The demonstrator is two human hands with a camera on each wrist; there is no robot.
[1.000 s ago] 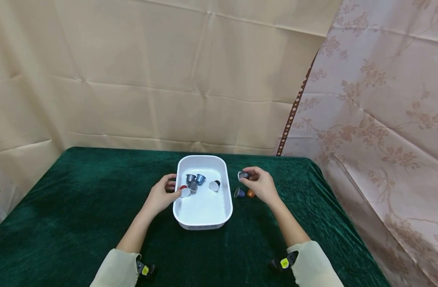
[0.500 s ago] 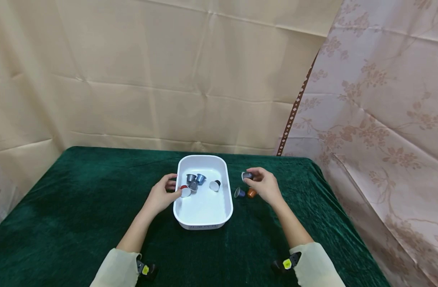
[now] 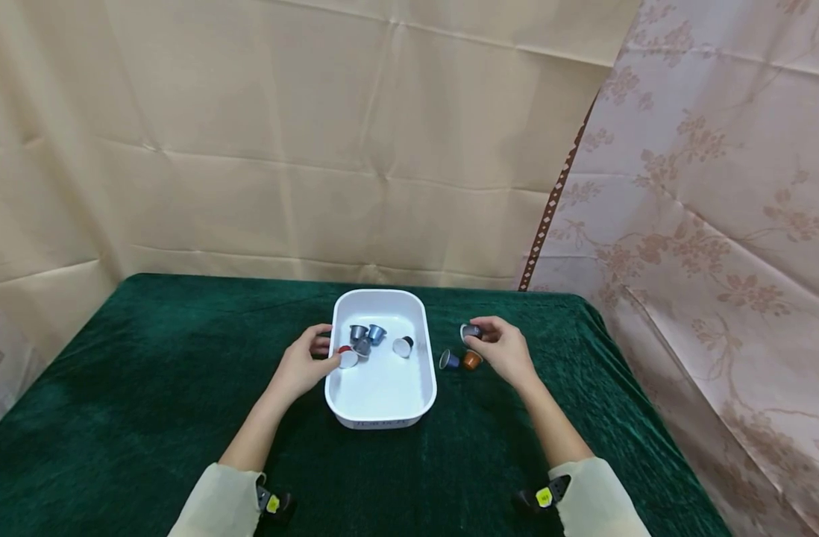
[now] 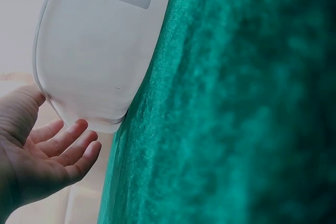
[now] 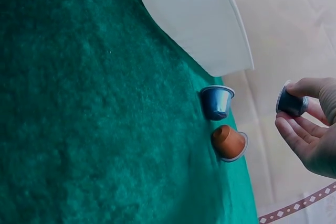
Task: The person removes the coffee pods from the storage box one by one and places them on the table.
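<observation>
A white plastic tub [image 3: 381, 388] stands on the green cloth. My left hand [image 3: 305, 365] holds its left side, thumb at the rim and fingers along the outer wall. Inside, a white-lidded capsule with a red edge [image 3: 347, 359] lies near that thumb, beside dark grey, grey and blue capsules [image 3: 377, 334]. Apart from them sits a white-lidded black capsule [image 3: 402, 347]. My right hand [image 3: 506, 352] pinches a dark coffee capsule [image 5: 292, 102] between thumb and fingers, above the cloth. Below it, a blue capsule [image 5: 216, 102] and an orange capsule [image 5: 229, 143] lie side by side.
Green velvet cloth [image 3: 181, 373] covers the table. Beige curtain [image 3: 315, 149] hangs along the back edge, and a pink floral curtain [image 3: 718, 224] hangs at the right. The tub's right wall stands between its inside and the loose capsules.
My right hand has drifted a little to the right with the dark capsule, uncovering more of the orange one. The left hand and the tub have stayed practically in place.
</observation>
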